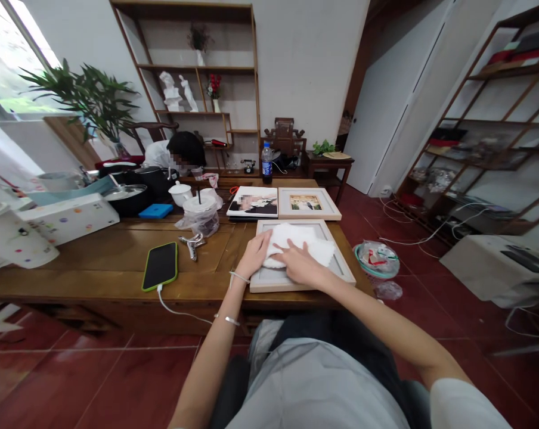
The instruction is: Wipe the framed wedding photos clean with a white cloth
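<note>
A white cloth (321, 249), bunched and folded, lies over the middle of a light wooden picture frame (347, 275) at the table's front edge. My right hand (300, 263) rests on the cloth, open, with its fingers spread and pressing down. Along the cloth's left edge lies my left hand (254, 253), its fingers stretched out over the frame's left side; whether the fingertips pinch the cloth is hard to see. Behind this frame is a second wooden frame (332, 210) with a small photo in it. Beside that one sits a stack of photo prints (251, 202).
On the wooden table (207, 256) are a charging phone (161, 266), a metal tool (192, 245), a bagged cup (202, 215), a blue box (155, 211) and a bottle (266, 162). Across the table a person (162, 154) leans down. A bin (377, 260) stands on the floor.
</note>
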Tool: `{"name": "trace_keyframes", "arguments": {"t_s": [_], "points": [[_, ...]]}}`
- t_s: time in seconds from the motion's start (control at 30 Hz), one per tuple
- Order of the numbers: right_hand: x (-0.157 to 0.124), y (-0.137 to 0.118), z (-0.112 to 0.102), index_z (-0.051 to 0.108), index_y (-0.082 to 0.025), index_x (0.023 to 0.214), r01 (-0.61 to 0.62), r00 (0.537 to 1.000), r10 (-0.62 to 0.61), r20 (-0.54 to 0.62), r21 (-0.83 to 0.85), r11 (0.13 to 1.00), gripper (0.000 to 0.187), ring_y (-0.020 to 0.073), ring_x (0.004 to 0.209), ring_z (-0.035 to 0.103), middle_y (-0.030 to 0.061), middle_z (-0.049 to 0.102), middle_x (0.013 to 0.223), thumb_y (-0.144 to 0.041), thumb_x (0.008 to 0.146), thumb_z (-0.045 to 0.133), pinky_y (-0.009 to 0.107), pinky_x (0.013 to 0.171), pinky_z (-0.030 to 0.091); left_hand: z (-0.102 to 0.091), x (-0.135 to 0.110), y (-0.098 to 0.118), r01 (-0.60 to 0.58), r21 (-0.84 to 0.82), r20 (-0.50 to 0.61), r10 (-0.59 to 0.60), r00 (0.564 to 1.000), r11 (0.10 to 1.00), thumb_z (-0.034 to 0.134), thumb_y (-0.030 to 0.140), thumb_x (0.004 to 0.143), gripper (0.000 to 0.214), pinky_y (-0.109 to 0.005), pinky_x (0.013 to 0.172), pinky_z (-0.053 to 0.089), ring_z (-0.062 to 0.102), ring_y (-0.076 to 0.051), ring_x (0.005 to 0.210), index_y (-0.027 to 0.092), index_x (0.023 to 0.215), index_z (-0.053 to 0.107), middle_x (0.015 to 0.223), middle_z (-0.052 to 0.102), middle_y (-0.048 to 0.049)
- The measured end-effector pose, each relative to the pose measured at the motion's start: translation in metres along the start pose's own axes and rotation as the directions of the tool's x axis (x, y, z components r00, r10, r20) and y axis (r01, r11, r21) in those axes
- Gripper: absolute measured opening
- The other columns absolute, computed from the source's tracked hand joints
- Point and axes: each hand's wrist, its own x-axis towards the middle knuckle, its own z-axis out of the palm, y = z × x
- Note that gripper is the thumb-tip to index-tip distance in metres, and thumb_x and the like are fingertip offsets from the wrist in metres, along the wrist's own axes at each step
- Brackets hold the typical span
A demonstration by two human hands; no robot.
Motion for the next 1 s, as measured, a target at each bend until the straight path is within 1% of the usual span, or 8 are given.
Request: {"name": "trace_keyframes", "arguments": {"t_s": [0.13,0.27,0.53,0.67,0.8,0.87,0.97,1.0], "points": [[-0.001,-0.018,0.000,0.053,-0.024,0.128,0.109,0.994,-0.109,-0.009,-0.027,0.994,0.062,0.0398,0.133,0.028,0.0089,0.037,0.147,0.000,0.072,0.040,0.074,0.092,0.029,-0.003,0.001,0.005,0.040,-0.043,-0.005,-0.040,0.999,0.998,0.029,0.037,0.097,0.045,-0.036,0.106,0.039,0.053,-0.021,0.121,0.014,0.122,0.058,0.129,0.058,-0.0070],[-0.026,-0.011,0.001,0.054,-0.027,0.128,0.172,0.984,-0.172,0.036,-0.007,0.985,0.065,0.0375,0.136,0.023,0.0050,0.036,0.148,0.001,0.072,0.038,0.073,0.095,0.028,0.001,0.000,0.004,-0.022,0.048,0.058,0.019,0.998,0.999,0.030,0.036,0.097,0.043,-0.036,0.104,0.041,0.055,-0.021,0.118,0.016,0.122,0.059,0.125,0.061,-0.0075],[-0.079,0.030,-0.013,0.057,-0.027,0.127,0.010,0.995,-0.012,0.099,0.022,1.000,0.073,0.0321,0.138,0.026,0.0044,0.043,0.143,0.003,0.064,0.037,0.067,0.101,0.026,0.007,-0.002,-0.004,-0.071,0.220,0.171,0.034,0.985,0.973,0.050,0.026,0.088,0.038,-0.043,0.105,0.038,0.050,-0.025,0.124,0.019,0.126,0.054,0.132,0.055,-0.0097],[-0.094,0.060,-0.028,0.068,-0.024,0.113,-0.070,0.990,0.063,0.123,0.052,0.996,0.068,0.0264,0.134,0.035,0.0064,0.059,0.128,0.003,0.060,0.035,0.050,0.107,0.029,0.006,-0.002,-0.004,-0.094,0.231,0.189,0.050,0.981,0.968,0.055,0.030,0.085,0.044,-0.044,0.106,0.038,0.049,-0.026,0.125,0.019,0.128,0.052,0.134,0.053,-0.0099],[-0.086,0.078,-0.041,0.068,-0.022,0.112,-0.041,0.992,0.056,-0.111,0.138,0.990,0.065,0.0235,0.122,0.051,0.0040,0.066,0.117,0.002,0.061,0.035,0.034,0.102,0.037,0.005,-0.003,-0.003,-0.110,0.243,0.198,0.061,0.978,0.964,0.056,0.033,0.085,0.043,-0.044,0.106,0.037,0.049,-0.026,0.125,0.020,0.126,0.053,0.133,0.054,-0.0102],[-0.066,0.082,-0.044,0.061,-0.019,0.123,-0.096,0.938,0.136,-0.318,0.139,0.986,0.067,0.0253,0.120,0.052,0.0057,0.062,0.124,0.001,0.065,0.035,0.035,0.101,0.038,0.005,-0.004,-0.002,-0.119,0.243,0.208,0.068,0.976,0.963,0.057,0.034,0.084,0.045,-0.044,0.106,0.037,0.048,-0.027,0.125,0.020,0.127,0.052,0.134,0.053,-0.0105],[-0.019,0.084,-0.042,0.051,-0.017,0.132,-0.167,0.846,0.187,-0.500,0.087,0.982,0.071,0.0300,0.134,0.034,0.0071,0.047,0.140,0.003,0.065,0.036,0.046,0.106,0.031,0.004,-0.006,-0.001,-0.132,0.257,0.228,0.072,0.971,0.957,0.060,0.037,0.081,0.052,-0.046,0.105,0.037,0.045,-0.029,0.128,0.020,0.129,0.050,0.138,0.049,-0.0112],[-0.001,0.082,-0.039,0.051,-0.018,0.132,-0.137,0.864,0.142,-0.482,0.045,0.990,0.073,0.0317,0.137,0.026,0.0070,0.039,0.146,0.004,0.064,0.036,0.052,0.107,0.028,0.003,-0.006,-0.001,-0.133,0.266,0.236,0.070,0.969,0.955,0.060,0.037,0.081,0.052,-0.046,0.106,0.036,0.044,-0.029,0.129,0.020,0.130,0.050,0.139,0.048,-0.0111]]}}
